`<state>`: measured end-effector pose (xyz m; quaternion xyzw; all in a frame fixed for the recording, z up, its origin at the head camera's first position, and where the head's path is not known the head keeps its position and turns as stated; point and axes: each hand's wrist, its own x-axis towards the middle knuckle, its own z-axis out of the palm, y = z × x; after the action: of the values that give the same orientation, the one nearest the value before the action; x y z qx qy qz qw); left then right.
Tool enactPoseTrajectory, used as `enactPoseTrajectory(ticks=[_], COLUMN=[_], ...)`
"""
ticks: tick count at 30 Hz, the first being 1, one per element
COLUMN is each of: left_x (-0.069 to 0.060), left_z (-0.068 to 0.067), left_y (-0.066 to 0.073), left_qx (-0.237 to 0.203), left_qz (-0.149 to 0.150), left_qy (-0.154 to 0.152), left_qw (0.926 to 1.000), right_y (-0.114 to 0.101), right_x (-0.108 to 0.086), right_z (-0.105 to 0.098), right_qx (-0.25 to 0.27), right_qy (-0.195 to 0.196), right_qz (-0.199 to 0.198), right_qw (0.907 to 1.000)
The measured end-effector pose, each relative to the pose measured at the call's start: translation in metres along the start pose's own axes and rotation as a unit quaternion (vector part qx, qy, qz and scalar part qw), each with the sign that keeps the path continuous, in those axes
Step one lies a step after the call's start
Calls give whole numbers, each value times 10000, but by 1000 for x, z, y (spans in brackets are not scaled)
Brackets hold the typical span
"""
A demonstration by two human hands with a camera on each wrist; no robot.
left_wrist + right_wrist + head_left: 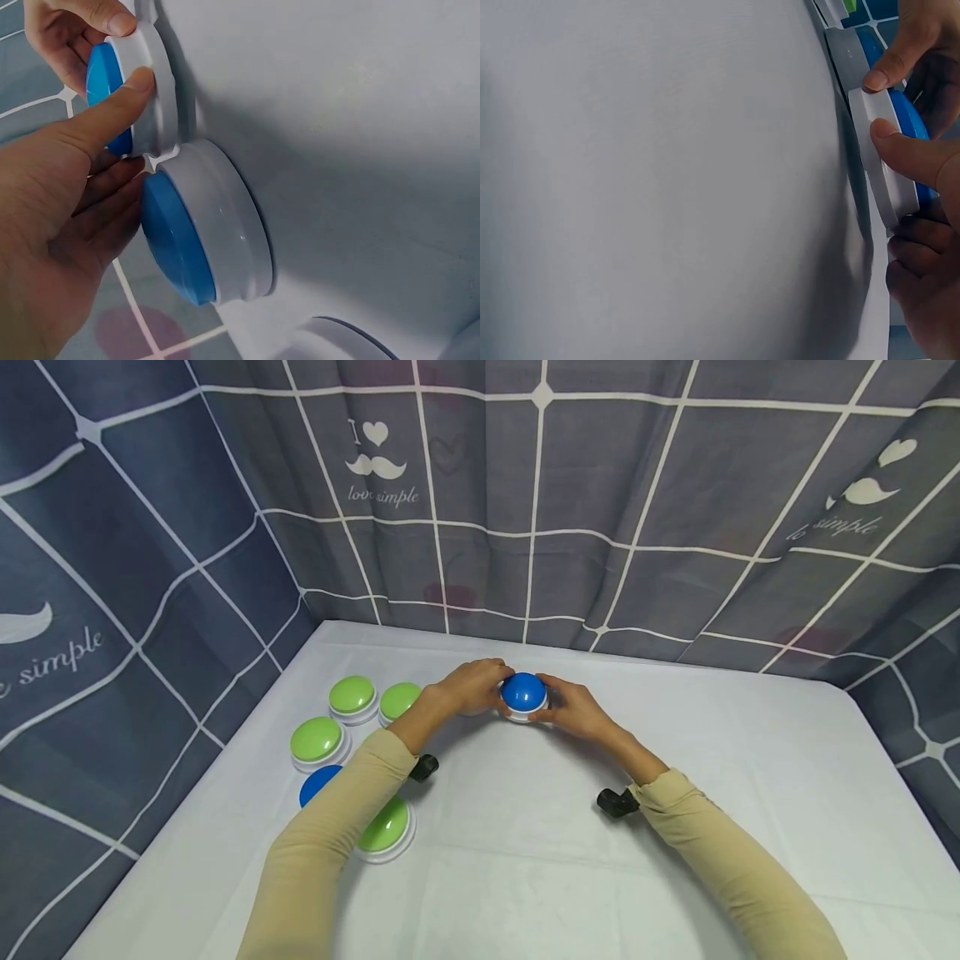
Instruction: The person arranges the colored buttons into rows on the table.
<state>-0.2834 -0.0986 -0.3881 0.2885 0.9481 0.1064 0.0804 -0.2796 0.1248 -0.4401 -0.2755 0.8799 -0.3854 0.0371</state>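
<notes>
Both hands grip the white base of a blue-domed button [523, 692] [155, 97] [881, 165] near the back of the table, from opposite sides. The left hand [472, 685] [60, 195] [922, 37] has its thumb on the base rim, fingers curled beneath or behind. The right hand [576, 708] [79, 30] [930, 169] pinches the other side likewise. Close beside the left hand stands a second blue button [176, 236] [847, 56], mostly hidden behind that hand in the head view. Whether the gripped base touches the table, I cannot tell.
At the left of the white table [525, 877] stand several green buttons [352, 694] and another blue one [318, 782], partly covered by the left sleeve [330, 835]. Patterned curtains [480, 468] close off the back and sides. Black wrist-mounted devices [617, 803] jut inward from both forearms.
</notes>
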Motion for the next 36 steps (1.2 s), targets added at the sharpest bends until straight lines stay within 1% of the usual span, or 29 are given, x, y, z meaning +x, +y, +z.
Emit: enactPoseTrajectory(ticks=[5,8,13,17,19,24,27,30,33,36], left_x=[3,5,7,7,7,5,0,-9,-22,-41], left_z=[1,1,1,-1,-1,-1,0,-3,-8,-15], left_y=[-1,-1,-1,-1,-1,-1,-2,-2,-1,5], left_qx=[221,451,841,1071,1153,1177,1113,988,916,945], left_qz=[-25,29,105,152,164,203,216,187,180,193], left_qy=[-186,-212,-271,-291,-276,-230,-155,14,274,537], left_qw=[9996,9988,9960,9937,9928,9926,9934,9949,9953,9939], right_y=[-1,-2,-1,-1,-2,-4,-5,-8,-14,-27], right_x=[1,2,4,6,6,5,5,3,0,-5], right_z=[3,3,2,0,-1,-1,-1,-2,-3,-4], right_qx=[-104,-154,-165,-204,-232,-144,-158,-324,-457,-542], right_qy=[-59,-98,-274,-374,-392,-470,-538,-448,-223,-46], right_qz=[-35,21,188,186,153,273,339,298,206,91], right_qw=[9999,9998,9993,9989,9988,9984,9979,9980,9985,9985])
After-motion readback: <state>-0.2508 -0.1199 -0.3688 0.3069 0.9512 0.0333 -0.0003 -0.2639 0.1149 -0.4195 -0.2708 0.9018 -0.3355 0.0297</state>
